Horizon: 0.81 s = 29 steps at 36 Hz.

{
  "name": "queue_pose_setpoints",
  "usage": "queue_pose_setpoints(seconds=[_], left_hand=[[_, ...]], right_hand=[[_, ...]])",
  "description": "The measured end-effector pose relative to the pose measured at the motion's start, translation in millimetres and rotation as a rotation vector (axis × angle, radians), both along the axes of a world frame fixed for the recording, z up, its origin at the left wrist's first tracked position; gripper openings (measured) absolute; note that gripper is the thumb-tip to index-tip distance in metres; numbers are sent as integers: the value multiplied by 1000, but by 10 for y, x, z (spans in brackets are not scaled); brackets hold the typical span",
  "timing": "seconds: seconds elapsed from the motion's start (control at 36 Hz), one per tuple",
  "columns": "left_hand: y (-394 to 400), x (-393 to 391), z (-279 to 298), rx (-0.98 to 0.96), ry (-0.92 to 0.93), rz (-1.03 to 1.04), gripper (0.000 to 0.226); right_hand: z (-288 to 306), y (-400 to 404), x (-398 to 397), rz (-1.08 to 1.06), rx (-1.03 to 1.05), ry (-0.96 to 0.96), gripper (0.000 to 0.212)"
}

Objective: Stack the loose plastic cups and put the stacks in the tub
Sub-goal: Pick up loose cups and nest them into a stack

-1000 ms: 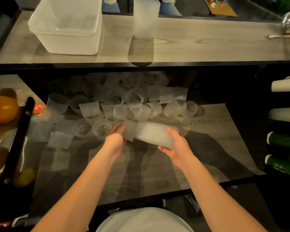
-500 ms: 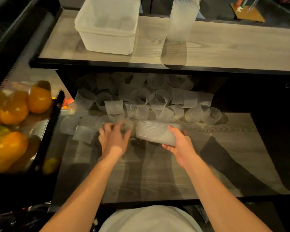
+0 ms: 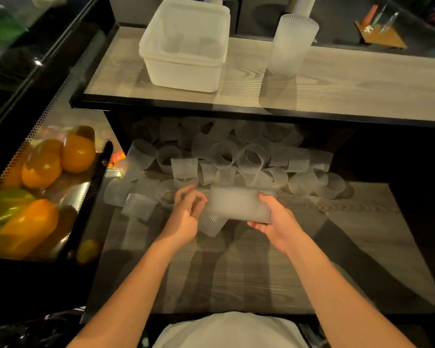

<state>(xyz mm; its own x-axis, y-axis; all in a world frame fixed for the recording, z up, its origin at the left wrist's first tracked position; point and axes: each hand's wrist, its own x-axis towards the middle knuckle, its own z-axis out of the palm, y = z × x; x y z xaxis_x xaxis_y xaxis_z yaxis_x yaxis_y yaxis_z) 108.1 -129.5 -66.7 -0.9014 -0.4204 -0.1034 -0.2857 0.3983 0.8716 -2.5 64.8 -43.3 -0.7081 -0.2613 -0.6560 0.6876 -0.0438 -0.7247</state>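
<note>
At the centre of the frame the right hand (image 3: 274,219) is gripping a stack of cups (image 3: 239,205) that is lying sideways just above the lower wooden surface (image 3: 249,272), fingers curled round its right end. The left hand (image 3: 186,212) is holding a single cup (image 3: 211,223), fingers and thumb curled round it, at the stack's left end; the cup is tilting down and to the right, and its blurred edge makes it unclear whether it is already touching the stack. Behind both hands, across the middle of the frame, the loose cups (image 3: 236,156) are lying in a heap, some on their sides, some upright, reaching back under the upper shelf (image 3: 349,81). On that shelf, in the upper middle of the frame, the tub (image 3: 186,69) is sitting with nothing clearly visible inside it, and to its right a tall stack (image 3: 291,43) is standing upright, well apart from the tub. At the left of the frame orange and yellow peppers (image 3: 43,167) are lying in a black perforated tray (image 3: 96,187).
</note>
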Motion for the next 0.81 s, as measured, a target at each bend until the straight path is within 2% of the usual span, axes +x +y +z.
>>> queue_pose_setpoints(seconds=[0.14, 0.22, 0.31, 0.39, 0.44, 0.5, 0.58, 0.61, 0.67, 0.69, 0.72, 0.78, 0.81], left_hand=[[49, -48, 23, 142, 122, 153, 21], [71, -101, 18, 231, 234, 366, 15], [54, -183, 27, 513, 315, 583, 12], [21, -241, 21, 790, 360, 595, 17], [29, -263, 28, 794, 312, 536, 22], [31, -254, 35, 703, 261, 463, 30], [-39, -159, 28, 552, 243, 439, 32], [-87, -89, -2, 402, 236, 464, 28], [-241, 77, -88, -95, 174, 542, 14], [-327, 157, -149, -360, 97, 582, 22], [-413, 227, -207, -531, -15, 610, 39], [-546, 334, -280, -613, -286, 572, 65], [-593, 381, -312, -623, -422, 517, 71]], right_hand=[[-14, -72, -18, -10, -10, -28, 44], [-1, -80, -36, 16, 3, -41, 45], [10, -79, -49, 84, 37, -26, 44], [11, -111, -25, 171, 58, -24, 44], [-5, -173, 14, 208, 59, -29, 46], [-28, -233, 47, 212, 58, -30, 52], [-51, -310, 61, 204, 51, -34, 71], [-51, -341, 60, 193, 46, -37, 76], [-56, -416, 69, 157, 35, -43, 78], [-58, -454, 76, 148, 28, -44, 78], [-69, -486, 78, 149, 18, -47, 78], [-89, -542, 84, 176, -1, -51, 80], [-106, -568, 87, 195, -6, -51, 83]])
